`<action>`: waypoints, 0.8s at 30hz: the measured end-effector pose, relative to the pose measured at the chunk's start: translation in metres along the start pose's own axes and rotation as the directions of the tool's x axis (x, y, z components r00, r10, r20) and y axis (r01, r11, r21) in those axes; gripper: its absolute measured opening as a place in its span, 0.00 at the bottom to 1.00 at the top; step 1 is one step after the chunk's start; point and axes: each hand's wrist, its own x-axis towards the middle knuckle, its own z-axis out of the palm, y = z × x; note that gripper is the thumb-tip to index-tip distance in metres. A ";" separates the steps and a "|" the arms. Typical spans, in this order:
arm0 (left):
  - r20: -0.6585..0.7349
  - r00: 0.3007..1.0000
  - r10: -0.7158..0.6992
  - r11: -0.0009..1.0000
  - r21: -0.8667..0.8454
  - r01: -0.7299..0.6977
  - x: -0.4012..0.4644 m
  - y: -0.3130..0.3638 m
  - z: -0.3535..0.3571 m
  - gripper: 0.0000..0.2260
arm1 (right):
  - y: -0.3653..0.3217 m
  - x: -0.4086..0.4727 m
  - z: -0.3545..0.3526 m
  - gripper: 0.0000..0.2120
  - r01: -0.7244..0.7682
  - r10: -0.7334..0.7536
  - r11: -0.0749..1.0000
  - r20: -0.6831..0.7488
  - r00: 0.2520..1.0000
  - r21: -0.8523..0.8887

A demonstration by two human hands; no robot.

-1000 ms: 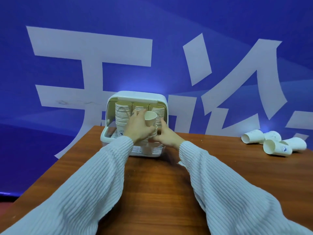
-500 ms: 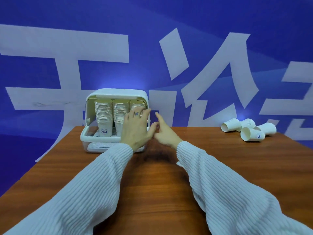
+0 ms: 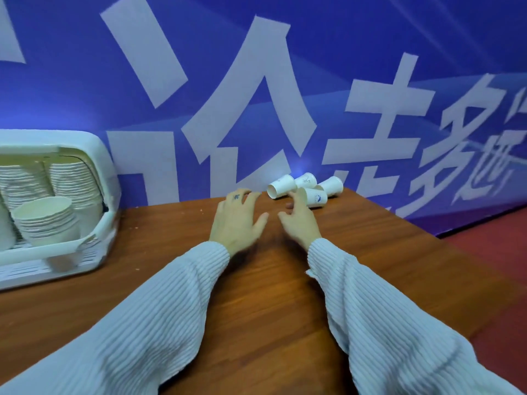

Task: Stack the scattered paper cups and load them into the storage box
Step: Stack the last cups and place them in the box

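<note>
Both grips spread and empty, left hand (image 3: pixel 238 220) and right hand (image 3: pixel 299 220) aimed at loose paper cups (image 3: pixel 306 189) to stack them.

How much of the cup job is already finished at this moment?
Done: several cup stacks stand inside the storage box. In hand: nothing; the left hand and right hand are open, near the loose cups. Left: four cups lying by the wall.
</note>
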 end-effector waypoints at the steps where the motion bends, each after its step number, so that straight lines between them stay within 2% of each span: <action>1: 0.009 1.000 0.000 1.000 -0.025 0.000 0.005 0.004 0.006 0.25 | 0.008 0.003 -0.006 0.31 -0.016 0.016 1.000 -0.018 1.000 -0.022; 9: 0.074 0.997 0.004 0.998 -0.057 0.000 0.046 0.024 0.061 0.25 | 0.057 0.044 -0.026 0.29 -0.010 0.003 0.997 -0.103 0.995 -0.075; 13: 0.081 0.997 0.008 0.994 -0.112 0.001 0.065 0.027 0.095 0.25 | 0.086 0.054 -0.026 0.29 -0.023 -0.035 0.977 -0.266 0.963 -0.212; 15: 0.087 0.996 -0.020 0.983 -0.180 0.036 0.076 0.030 0.112 0.27 | 0.096 0.064 -0.024 0.29 -0.003 -0.101 0.949 -0.315 0.944 -0.314; 17: 0.082 0.996 -0.044 0.974 -0.218 0.061 0.089 0.031 0.129 0.27 | 0.105 0.077 -0.021 0.30 0.064 -0.204 0.904 -0.297 0.933 -0.422; 21: -0.040 0.992 -0.117 0.936 -0.338 0.097 0.112 0.027 0.148 0.20 | 0.115 0.100 -0.019 0.32 0.070 -0.213 0.893 -0.280 0.936 -0.445; 24: -0.062 0.996 -0.068 0.977 -0.208 0.053 0.125 0.016 0.158 0.20 | 0.116 0.114 -0.016 0.33 0.102 -0.274 0.837 -0.250 0.929 -0.538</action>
